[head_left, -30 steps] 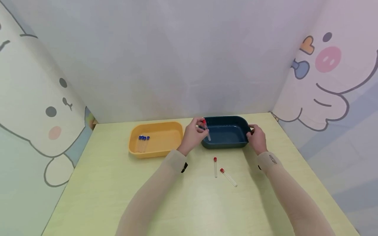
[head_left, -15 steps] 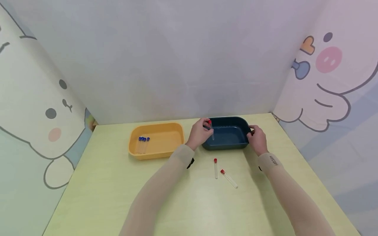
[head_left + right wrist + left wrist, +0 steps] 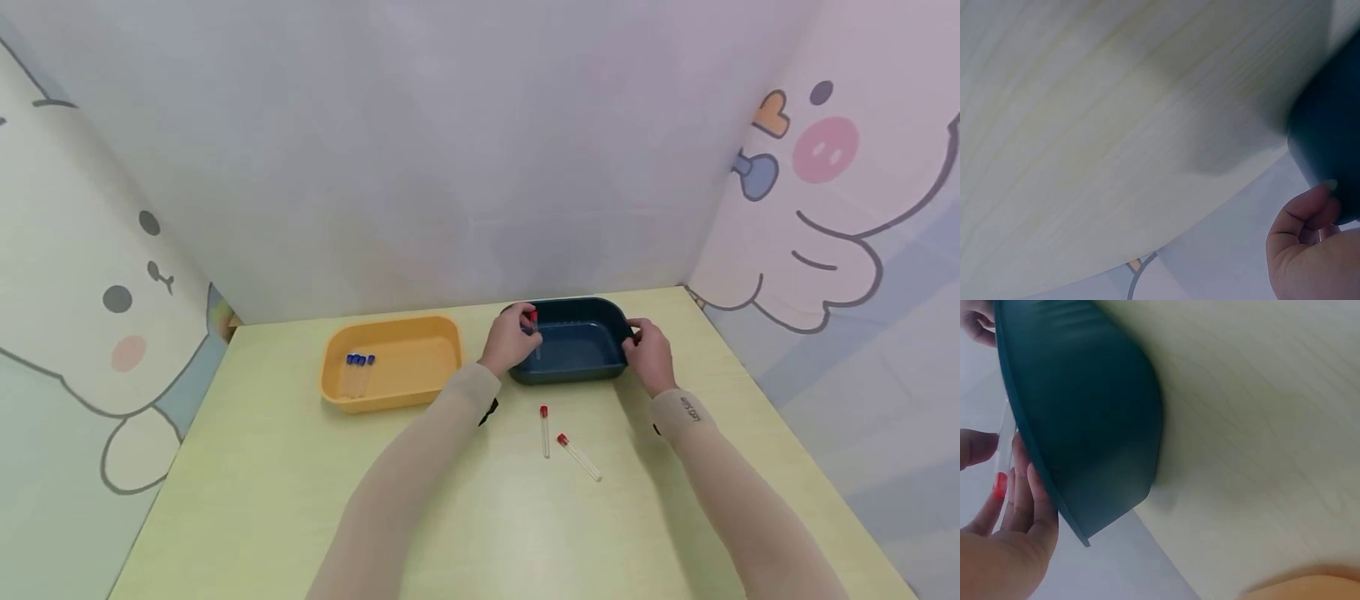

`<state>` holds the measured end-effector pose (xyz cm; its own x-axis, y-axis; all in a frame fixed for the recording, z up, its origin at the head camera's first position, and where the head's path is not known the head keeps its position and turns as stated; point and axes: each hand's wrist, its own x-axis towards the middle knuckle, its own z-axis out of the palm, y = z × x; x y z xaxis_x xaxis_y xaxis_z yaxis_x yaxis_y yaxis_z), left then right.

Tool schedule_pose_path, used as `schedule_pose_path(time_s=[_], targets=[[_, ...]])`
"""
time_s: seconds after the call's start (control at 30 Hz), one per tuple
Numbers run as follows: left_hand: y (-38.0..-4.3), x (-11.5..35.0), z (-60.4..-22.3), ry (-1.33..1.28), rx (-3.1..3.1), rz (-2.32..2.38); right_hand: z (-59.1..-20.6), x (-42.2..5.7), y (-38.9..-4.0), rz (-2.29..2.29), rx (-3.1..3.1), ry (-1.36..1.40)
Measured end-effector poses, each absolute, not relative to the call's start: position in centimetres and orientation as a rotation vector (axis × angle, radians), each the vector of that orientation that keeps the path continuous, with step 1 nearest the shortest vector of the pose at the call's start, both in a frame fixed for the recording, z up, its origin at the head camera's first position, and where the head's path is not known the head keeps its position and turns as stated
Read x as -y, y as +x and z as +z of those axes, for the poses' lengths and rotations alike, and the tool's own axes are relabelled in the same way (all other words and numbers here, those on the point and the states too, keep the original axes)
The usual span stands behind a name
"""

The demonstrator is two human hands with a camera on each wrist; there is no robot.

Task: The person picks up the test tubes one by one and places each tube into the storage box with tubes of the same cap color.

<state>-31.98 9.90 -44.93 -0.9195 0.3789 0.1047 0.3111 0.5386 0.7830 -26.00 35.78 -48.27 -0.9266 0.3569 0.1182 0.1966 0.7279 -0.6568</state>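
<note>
My left hand point(image 3: 512, 340) pinches a clear test tube with a red cap point(image 3: 534, 317) over the left end of the dark blue tray point(image 3: 570, 375). In the left wrist view the tube point(image 3: 1005, 447) lies between thumb and fingers, and the fingers are right at the tray's rim point(image 3: 1029, 450). At the tray's right end my right hand point(image 3: 651, 357) grips the rim; in the right wrist view its thumb is against the dark wall point(image 3: 1329, 144). Two more red-capped test tubes, one upright in view point(image 3: 545, 433) and one slanted point(image 3: 580, 458), lie on the table in front of the tray.
To the left stands a yellow tray point(image 3: 408, 396) holding several blue-capped test tubes point(image 3: 356, 379). Both trays sit near the back edge of the pale wooden table point(image 3: 480, 517). A light curtain point(image 3: 450, 167) hangs behind, with cartoon-printed panels on both sides.
My left hand has moved right with the red-capped test tube, further over the dark blue tray. My right hand keeps its grip on the rim. The view has shifted slightly.
</note>
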Motion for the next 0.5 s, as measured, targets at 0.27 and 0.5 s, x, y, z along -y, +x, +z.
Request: schedule_pose_path(time_s=[0.27, 0.5], targets=[[-32.1, -10.5, -45.4, 0.632, -2.779, 1.135, -48.4, -35.8, -26.1, 0.973, 2.694, -0.446], [-32.1, -11.5, -46.1, 0.696, -2.903, 0.837, -48.3, -35.8, -26.1, 0.985, 2.699, -0.472]])
